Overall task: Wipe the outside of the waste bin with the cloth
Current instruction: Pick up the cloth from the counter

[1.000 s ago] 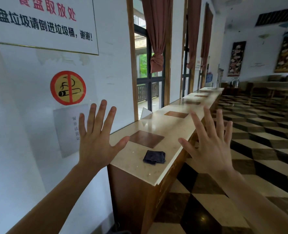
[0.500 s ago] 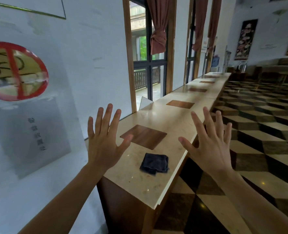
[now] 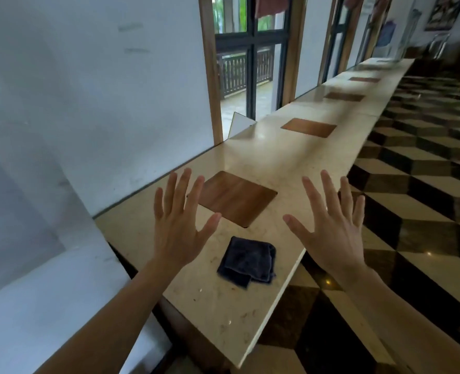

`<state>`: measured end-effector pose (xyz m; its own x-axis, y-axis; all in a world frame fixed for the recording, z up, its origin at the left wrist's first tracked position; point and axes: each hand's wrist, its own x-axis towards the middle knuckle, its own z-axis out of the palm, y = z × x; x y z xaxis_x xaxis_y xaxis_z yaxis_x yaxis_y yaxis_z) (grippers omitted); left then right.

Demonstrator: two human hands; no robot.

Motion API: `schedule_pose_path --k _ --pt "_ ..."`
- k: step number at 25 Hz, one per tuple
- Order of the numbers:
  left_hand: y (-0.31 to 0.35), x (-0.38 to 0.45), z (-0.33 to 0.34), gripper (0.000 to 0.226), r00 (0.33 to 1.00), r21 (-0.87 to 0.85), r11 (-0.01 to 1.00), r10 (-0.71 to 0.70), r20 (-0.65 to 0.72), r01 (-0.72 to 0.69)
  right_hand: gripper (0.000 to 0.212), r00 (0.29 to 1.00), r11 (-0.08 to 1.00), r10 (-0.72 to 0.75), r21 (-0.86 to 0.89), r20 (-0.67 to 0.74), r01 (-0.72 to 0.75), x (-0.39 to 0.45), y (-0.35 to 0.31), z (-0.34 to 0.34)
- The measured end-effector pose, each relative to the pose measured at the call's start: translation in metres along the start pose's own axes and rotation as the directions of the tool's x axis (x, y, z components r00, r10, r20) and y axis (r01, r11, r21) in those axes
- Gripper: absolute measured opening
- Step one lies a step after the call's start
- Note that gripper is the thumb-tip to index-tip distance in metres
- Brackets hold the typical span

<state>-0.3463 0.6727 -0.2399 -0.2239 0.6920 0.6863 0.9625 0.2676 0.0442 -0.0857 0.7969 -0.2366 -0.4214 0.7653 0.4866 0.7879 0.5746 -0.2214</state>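
Step in hand: You have not started wiping. Judging by the scene, you are at the very beginning, about to pick up the cloth.

Cloth: A dark, folded cloth (image 3: 246, 261) lies flat on the pale stone counter (image 3: 291, 163), near its front edge and between your two hands. Nothing is touching it.

Waste bin: No free-standing bin shows in this view. Brown wooden square panels (image 3: 237, 197) are set into the counter top in a row; they may be bin openings, but that cannot be told from here.

Left hand: Your left hand (image 3: 179, 226) is raised over the counter, palm facing away from you, fingers spread wide and released, holding nothing. It hangs just left of the cloth and partly in front of the nearest wooden panel.

Right hand: Your right hand (image 3: 331, 228) mirrors it, open with fingers splayed, empty. It sits right of the cloth, over the counter's front edge and the chequered floor (image 3: 412, 211).

Arms: Both forearms reach forward from the bottom of the view, roughly level with each other.

Next move: One hand will likely need to drop to the cloth and close on it, gathering the folds so it does not fall open. Then you would have to find the bin's outer surface, probably the dark cabinet front below the counter.
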Motion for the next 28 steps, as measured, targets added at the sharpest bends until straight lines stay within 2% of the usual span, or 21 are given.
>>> schedule_pose_path --k 7,10,13,16,19,24,28 --pt "-0.013 0.004 0.095 0.071 0.992 -0.085 0.996 -0.020 0.122 0.031 0.079 0.995 0.997 0.079 -0.003 0.064 -0.079 0.017 0.020 0.080" --pt "-0.020 -0.004 0.139 0.070 0.979 -0.121 0.991 -0.026 0.202 0.051 0.070 0.984 0.989 0.144 0.004 0.108 -0.145 0.024 0.022 0.123" --pt "-0.025 -0.020 0.188 0.069 0.922 -0.146 0.976 -0.094 0.374 0.159 0.055 0.909 0.970 0.216 0.026 0.357 -0.241 0.025 0.023 0.181" --pt "-0.029 -0.036 0.245 0.059 0.816 -0.144 0.963 -0.106 0.568 0.226 0.052 0.790 0.958 0.259 -0.041 0.555 -0.285 0.018 0.027 0.241" --pt "-0.034 -0.044 0.283 0.051 0.743 -0.124 0.971 -0.071 0.665 0.205 0.054 0.773 0.951 0.287 -0.072 0.566 -0.300 0.014 0.031 0.272" --pt "-0.036 -0.051 0.323 0.052 0.709 -0.078 0.980 -0.078 0.701 0.185 0.044 0.776 0.943 0.308 -0.070 0.551 -0.324 0.019 0.041 0.303" --pt "-0.035 -0.049 0.336 0.041 0.727 -0.143 0.951 -0.108 0.678 0.275 0.029 0.790 0.915 0.330 0.032 0.517 -0.403 0.019 0.043 0.310"
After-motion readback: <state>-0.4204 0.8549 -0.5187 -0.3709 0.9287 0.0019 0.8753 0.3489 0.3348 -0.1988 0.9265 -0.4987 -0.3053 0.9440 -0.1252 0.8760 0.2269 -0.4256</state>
